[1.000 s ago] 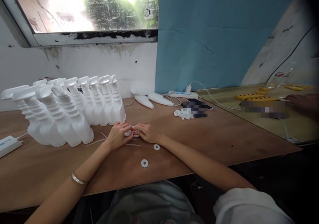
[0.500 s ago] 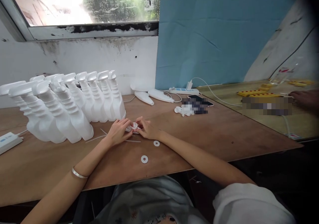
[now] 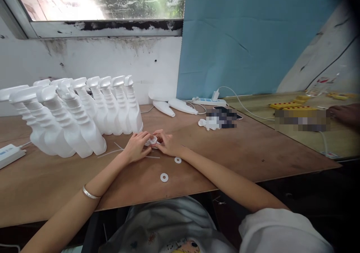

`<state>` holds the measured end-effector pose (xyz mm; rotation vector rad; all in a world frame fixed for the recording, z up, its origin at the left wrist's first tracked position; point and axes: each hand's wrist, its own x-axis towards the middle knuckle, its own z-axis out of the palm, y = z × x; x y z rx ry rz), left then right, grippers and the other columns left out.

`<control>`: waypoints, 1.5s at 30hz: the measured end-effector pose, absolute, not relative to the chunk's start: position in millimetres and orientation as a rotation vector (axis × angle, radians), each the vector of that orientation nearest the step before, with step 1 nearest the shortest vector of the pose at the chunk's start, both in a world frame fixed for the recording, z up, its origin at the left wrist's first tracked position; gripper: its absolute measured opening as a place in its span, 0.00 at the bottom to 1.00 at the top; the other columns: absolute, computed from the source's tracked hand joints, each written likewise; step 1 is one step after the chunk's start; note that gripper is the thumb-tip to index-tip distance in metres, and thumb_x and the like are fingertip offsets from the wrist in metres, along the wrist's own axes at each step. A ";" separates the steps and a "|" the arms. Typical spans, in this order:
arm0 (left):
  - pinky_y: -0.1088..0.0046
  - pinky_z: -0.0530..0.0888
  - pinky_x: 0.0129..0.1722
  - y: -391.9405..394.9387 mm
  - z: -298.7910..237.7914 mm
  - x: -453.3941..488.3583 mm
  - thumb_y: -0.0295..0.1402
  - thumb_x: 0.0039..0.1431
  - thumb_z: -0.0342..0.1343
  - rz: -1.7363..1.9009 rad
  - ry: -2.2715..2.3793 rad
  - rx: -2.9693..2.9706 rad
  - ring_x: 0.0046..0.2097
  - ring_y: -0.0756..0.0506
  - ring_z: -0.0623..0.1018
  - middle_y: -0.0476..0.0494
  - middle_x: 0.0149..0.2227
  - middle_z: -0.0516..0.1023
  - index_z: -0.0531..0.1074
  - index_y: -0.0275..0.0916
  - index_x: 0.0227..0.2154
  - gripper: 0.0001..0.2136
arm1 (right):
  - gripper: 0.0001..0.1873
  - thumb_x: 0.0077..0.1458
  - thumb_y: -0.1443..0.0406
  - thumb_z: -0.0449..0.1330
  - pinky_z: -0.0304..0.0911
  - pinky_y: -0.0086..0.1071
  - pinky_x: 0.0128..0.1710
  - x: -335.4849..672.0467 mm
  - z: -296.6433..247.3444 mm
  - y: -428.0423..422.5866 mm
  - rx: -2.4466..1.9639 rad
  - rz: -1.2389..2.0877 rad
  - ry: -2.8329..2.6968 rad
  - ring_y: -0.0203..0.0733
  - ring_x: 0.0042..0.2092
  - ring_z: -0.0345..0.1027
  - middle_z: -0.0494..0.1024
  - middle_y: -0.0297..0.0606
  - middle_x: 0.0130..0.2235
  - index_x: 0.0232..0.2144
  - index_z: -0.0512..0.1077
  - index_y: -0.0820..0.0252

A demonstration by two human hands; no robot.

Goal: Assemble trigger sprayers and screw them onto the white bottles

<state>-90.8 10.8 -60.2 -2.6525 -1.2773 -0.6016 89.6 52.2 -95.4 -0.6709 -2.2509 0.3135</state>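
Both hands meet over the wooden table, holding one small white plastic part with a round ring-like end [image 3: 153,140]. My left hand [image 3: 138,146] grips its left side, fingers bent round it. From the right, my right hand [image 3: 167,143] pinches it between thumb and fingers. Much of the part is hidden by the fingers. Beside the right wrist lies a flat white washer [image 3: 177,160], and nearer the table edge is another white washer [image 3: 164,177]. Thin white tubes [image 3: 109,153] lie by the left forearm, partly under it.
Several white spray bottles [image 3: 84,133] stand in rows at the left. White trigger covers [image 3: 182,106], a power strip [image 3: 209,101] and a phone [image 3: 227,113] lie toward the back. Another person's hand [image 3: 344,114] is at the far right, near yellow blocks [image 3: 292,107].
The view has shifted slightly. Both hands stay together on the white part, with the fingers moved a little around its ring end.
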 end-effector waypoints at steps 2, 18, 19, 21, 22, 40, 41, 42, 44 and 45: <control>0.68 0.62 0.38 11.7 -62.1 -91.3 0.31 0.51 0.48 -0.606 -1.282 -2.632 0.43 0.44 0.70 0.45 0.41 0.71 0.63 0.39 0.39 0.11 | 0.20 0.51 0.59 0.56 0.63 0.32 0.36 89.2 -92.4 50.5 -0.654 0.213 -2.217 0.40 0.39 0.70 0.74 0.40 0.40 0.44 0.56 0.58; 0.68 0.64 0.37 17.7 -69.9 -95.8 0.33 0.55 0.47 -0.682 -1.363 -2.524 0.41 0.44 0.72 0.44 0.41 0.73 0.64 0.39 0.42 0.12 | 0.12 0.55 0.61 0.51 0.54 0.34 0.37 80.3 -87.9 32.9 -0.420 -0.432 -2.658 0.42 0.37 0.60 0.72 0.41 0.31 0.27 0.68 0.63; 0.68 0.64 0.37 17.3 -69.5 -95.5 0.33 0.55 0.46 -0.674 -1.362 -2.520 0.41 0.44 0.72 0.44 0.40 0.73 0.64 0.39 0.43 0.12 | 0.11 0.55 0.63 0.50 0.53 0.34 0.37 81.1 -88.1 34.5 -0.418 -0.448 -2.667 0.43 0.37 0.60 0.72 0.41 0.31 0.28 0.68 0.64; 0.69 0.64 0.37 16.7 -68.8 -95.2 0.34 0.56 0.46 -0.651 -1.358 -2.518 0.40 0.45 0.72 0.44 0.39 0.72 0.64 0.40 0.44 0.13 | 0.11 0.56 0.64 0.49 0.53 0.34 0.37 83.5 -87.1 37.9 -0.412 -0.471 -2.675 0.43 0.38 0.60 0.72 0.42 0.32 0.29 0.67 0.64; 0.69 0.64 0.37 16.6 -68.5 -95.2 0.34 0.56 0.46 -0.641 -1.357 -2.519 0.40 0.45 0.72 0.45 0.39 0.72 0.64 0.41 0.45 0.13 | 0.11 0.56 0.64 0.49 0.53 0.34 0.37 85.1 -85.9 39.9 -0.417 -0.475 -2.673 0.43 0.38 0.60 0.72 0.42 0.32 0.30 0.67 0.65; 0.68 0.65 0.40 15.0 -65.1 -94.6 0.38 0.57 0.46 -0.659 -1.384 -2.541 0.40 0.45 0.72 0.44 0.40 0.72 0.64 0.41 0.47 0.16 | 0.18 0.58 0.57 0.43 0.55 0.33 0.35 156.4 -48.5 97.1 -0.792 0.248 -1.953 0.38 0.32 0.59 0.65 0.36 0.29 0.24 0.64 0.60; 0.69 0.65 0.40 15.4 -65.6 -94.9 0.38 0.57 0.45 -0.663 -1.376 -2.545 0.40 0.45 0.72 0.44 0.40 0.72 0.65 0.41 0.47 0.16 | 0.19 0.57 0.55 0.44 0.54 0.32 0.34 159.3 -49.3 100.9 -0.813 0.289 -1.871 0.38 0.31 0.59 0.65 0.35 0.27 0.23 0.63 0.59; 0.69 0.65 0.40 15.7 -66.0 -95.2 0.37 0.57 0.45 -0.673 -1.366 -2.550 0.40 0.46 0.72 0.44 0.40 0.72 0.65 0.42 0.47 0.15 | 0.20 0.56 0.53 0.44 0.54 0.32 0.32 161.3 -50.9 105.1 -0.828 0.344 -1.771 0.37 0.29 0.57 0.63 0.34 0.26 0.22 0.62 0.59; 0.70 0.64 0.40 16.3 -66.8 -95.5 0.37 0.59 0.44 -0.696 -1.334 -2.561 0.40 0.47 0.73 0.45 0.40 0.72 0.66 0.43 0.46 0.14 | 0.21 0.54 0.49 0.45 0.53 0.30 0.28 162.2 -55.4 113.3 -0.836 0.499 -1.546 0.35 0.25 0.54 0.58 0.31 0.22 0.21 0.59 0.57; 0.70 0.64 0.40 16.5 -67.2 -95.6 0.36 0.59 0.43 -0.704 -1.317 -2.563 0.39 0.47 0.73 0.45 0.40 0.72 0.66 0.43 0.46 0.14 | 0.22 0.52 0.47 0.45 0.52 0.30 0.25 160.7 -57.8 116.4 -0.829 0.589 -1.446 0.35 0.23 0.52 0.56 0.30 0.20 0.21 0.58 0.57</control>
